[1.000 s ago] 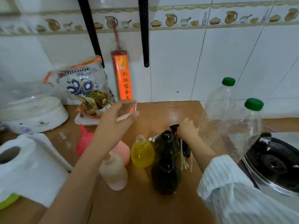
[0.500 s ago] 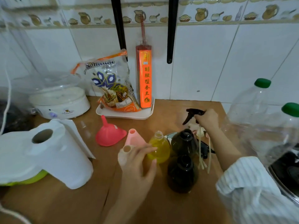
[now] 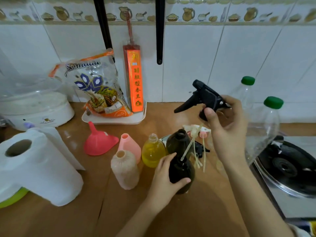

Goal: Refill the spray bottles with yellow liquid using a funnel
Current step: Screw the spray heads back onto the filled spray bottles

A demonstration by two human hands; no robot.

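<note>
The left hand (image 3: 164,182) grips the near dark-brown plastic bottle (image 3: 182,173) upright on the wooden counter; the right hand (image 3: 225,127) pinches a black trigger spray head (image 3: 204,98) — its pale dip tube (image 3: 189,144) angles into the neck, and could snag, tipping the bottle — or bend

I'm now lifting the black spray head (image 3: 204,98) higher in my right hand (image 3: 227,127), its tube tip reaching the near dark bottle (image 3: 182,173), which my left hand (image 3: 164,182) is newly gripping.
</note>
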